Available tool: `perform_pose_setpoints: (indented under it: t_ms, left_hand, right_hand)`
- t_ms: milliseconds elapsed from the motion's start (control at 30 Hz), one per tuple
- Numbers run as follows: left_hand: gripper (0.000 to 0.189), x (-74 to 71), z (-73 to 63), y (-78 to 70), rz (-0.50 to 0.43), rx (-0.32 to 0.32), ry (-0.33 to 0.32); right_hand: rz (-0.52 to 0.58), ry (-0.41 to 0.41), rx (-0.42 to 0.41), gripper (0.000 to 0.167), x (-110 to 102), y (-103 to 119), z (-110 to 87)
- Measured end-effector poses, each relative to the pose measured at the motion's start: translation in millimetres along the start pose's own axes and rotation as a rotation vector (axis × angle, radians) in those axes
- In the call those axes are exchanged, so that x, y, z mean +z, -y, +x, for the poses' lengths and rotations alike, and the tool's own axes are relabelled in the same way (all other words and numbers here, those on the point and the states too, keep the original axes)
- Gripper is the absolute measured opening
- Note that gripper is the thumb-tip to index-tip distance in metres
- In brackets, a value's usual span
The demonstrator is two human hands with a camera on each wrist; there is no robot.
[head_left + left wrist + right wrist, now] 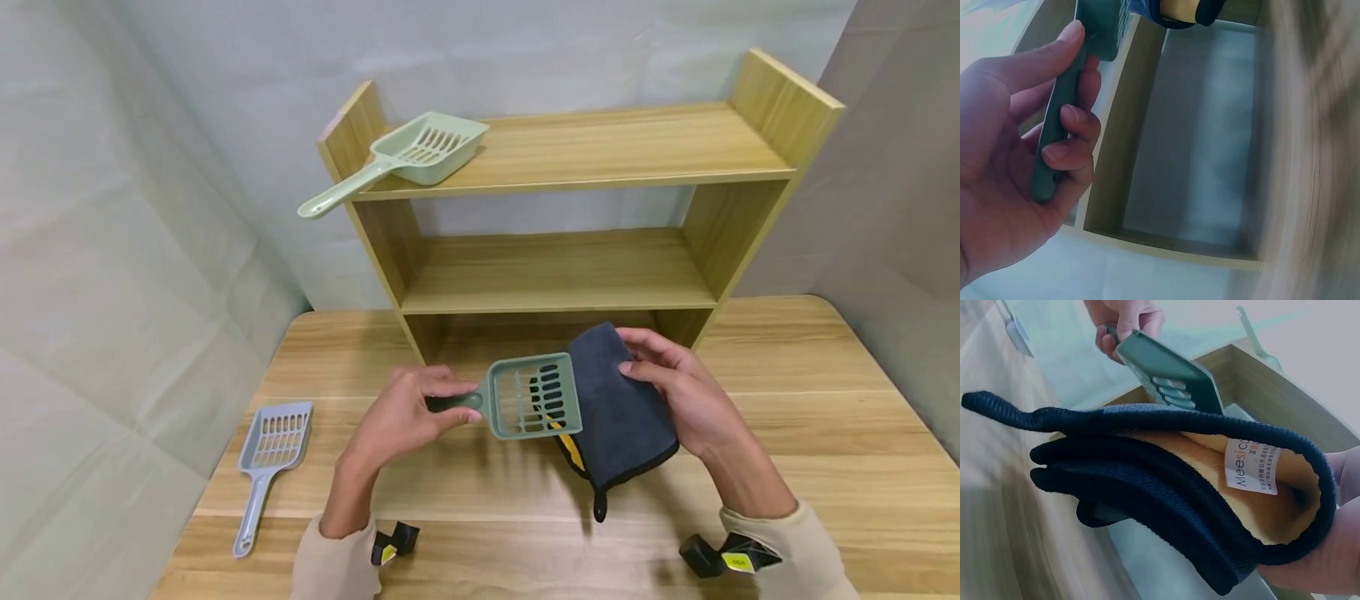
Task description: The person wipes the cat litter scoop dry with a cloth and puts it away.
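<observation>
My left hand [408, 408] grips a dark green slotted litter scoop [534, 397] by its handle, fingers curled round it in the left wrist view. The scoop's head is raised over the table and points right. In my right hand [686, 392] is a folded dark blue cloth [618, 408] with black edging and a hanging loop, pinched between thumb and fingers. Yellow lining [1210, 462] and a white printed label [1251, 466] show inside the fold in the right wrist view. The scoop's far edge overlaps the cloth in the head view.
A wooden shelf unit [570, 187] stands at the table's back. On its top board, at left, lies a light green scoop [435, 150], handle jutting past the front edge. A grey-blue scoop [275, 442] lies on the wooden table [825, 400] at the left.
</observation>
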State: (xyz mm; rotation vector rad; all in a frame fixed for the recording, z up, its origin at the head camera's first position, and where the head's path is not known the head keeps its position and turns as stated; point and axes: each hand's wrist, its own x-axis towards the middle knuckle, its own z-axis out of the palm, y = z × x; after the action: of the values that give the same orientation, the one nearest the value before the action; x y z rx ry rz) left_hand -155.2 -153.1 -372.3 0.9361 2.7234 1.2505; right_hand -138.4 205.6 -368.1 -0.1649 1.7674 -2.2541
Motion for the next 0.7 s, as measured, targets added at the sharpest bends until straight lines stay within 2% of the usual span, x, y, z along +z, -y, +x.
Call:
perform_pose_setpoints:
  t_ms: [300, 700]
  left_hand:
    - [0.035, 2.2, -0.1, -1.8, -0.043, 0.029, 0.09]
    - [0.033, -0.1, -0.6, 1.1, -0.106, 0.112, 0.109]
  right_hand:
    - [-0.067, 0.026, -0.023, 0.035, 3.8, -2.4, 1.6]
    - [-0.024, 0.123, -0.02, 0.037, -1.9, -3.4, 0.8]
